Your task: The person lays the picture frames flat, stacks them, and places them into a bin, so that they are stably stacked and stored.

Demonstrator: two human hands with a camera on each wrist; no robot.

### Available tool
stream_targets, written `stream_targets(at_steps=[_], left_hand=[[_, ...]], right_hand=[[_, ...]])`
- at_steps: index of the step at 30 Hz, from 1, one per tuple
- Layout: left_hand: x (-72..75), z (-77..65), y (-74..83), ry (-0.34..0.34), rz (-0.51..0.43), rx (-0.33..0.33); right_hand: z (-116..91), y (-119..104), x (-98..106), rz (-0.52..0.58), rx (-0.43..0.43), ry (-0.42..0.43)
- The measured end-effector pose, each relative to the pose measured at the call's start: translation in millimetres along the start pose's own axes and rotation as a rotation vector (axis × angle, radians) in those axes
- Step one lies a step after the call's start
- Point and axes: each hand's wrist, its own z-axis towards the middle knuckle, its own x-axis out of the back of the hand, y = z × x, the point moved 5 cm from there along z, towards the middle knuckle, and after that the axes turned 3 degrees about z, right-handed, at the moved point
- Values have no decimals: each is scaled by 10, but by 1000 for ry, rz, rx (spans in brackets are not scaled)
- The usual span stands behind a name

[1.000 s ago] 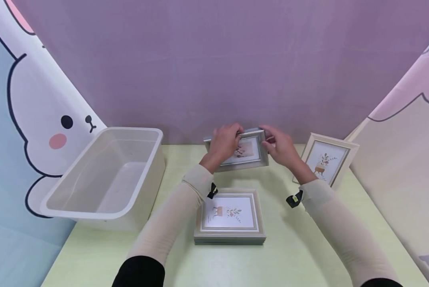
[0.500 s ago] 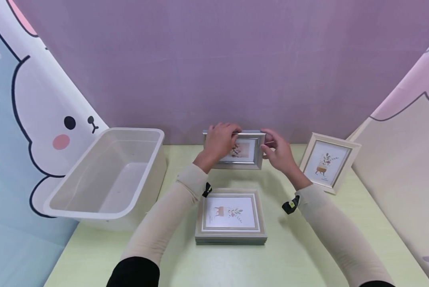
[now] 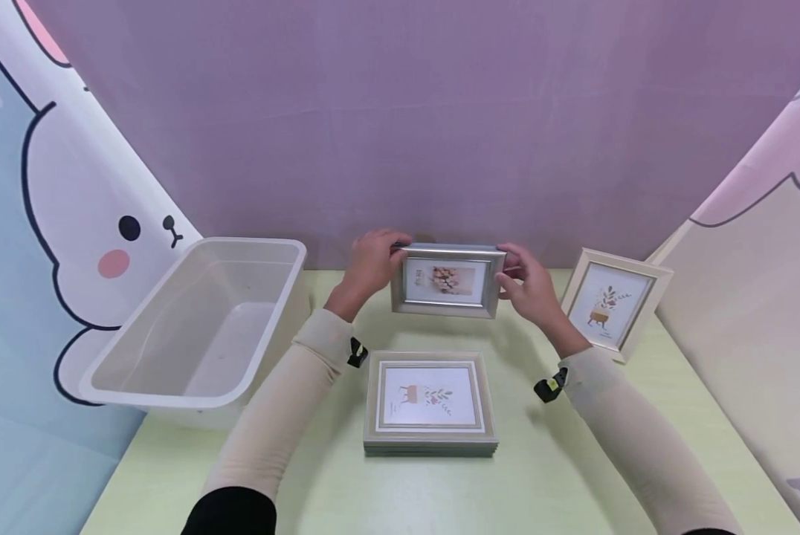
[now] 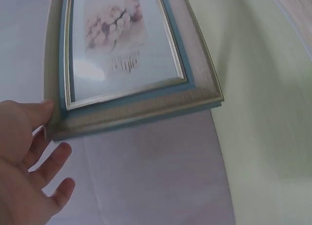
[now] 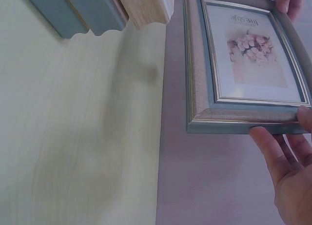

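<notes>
A picture frame (image 3: 448,281) with a flower print is held sideways at the back of the table, face toward me. In the wrist views its border shows beige with teal and gold lines. My left hand (image 3: 375,261) grips the upper left corner; in the left wrist view the thumb (image 4: 36,110) lies on the front. My right hand (image 3: 528,286) pinches the right end, thumb in front and fingers behind. Below lies a stack of picture frames (image 3: 430,440), the top one face up with a plant print.
A white plastic bin (image 3: 269,375) stands at the left. Another picture frame (image 3: 641,316), pale wood with a plant print, stands upright at the right, leaning back. A purple cloth (image 3: 440,119) hangs behind the table (image 3: 540,461).
The held frame has swung from tilted to nearly level and shifted slightly right. My left hand has slid left, off the frame's front to its corner. My right hand moves with the frame's end.
</notes>
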Motion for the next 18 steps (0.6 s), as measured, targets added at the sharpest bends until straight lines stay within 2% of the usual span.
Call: stream_targets(at_steps=[4, 10, 12, 18], left_hand=[[25, -16, -133, -50, -148, 26], [11, -35, -316, -116, -492, 90], [-22, -40, -372, -135, -589, 102], [-133, -75, -477, -183, -799, 60]], right_hand=[[-21, -1, 6, 25, 10, 6], [-32, 24, 16, 33, 22, 11], [-17, 103, 25, 42, 22, 13], [19, 342, 40, 77, 42, 8]])
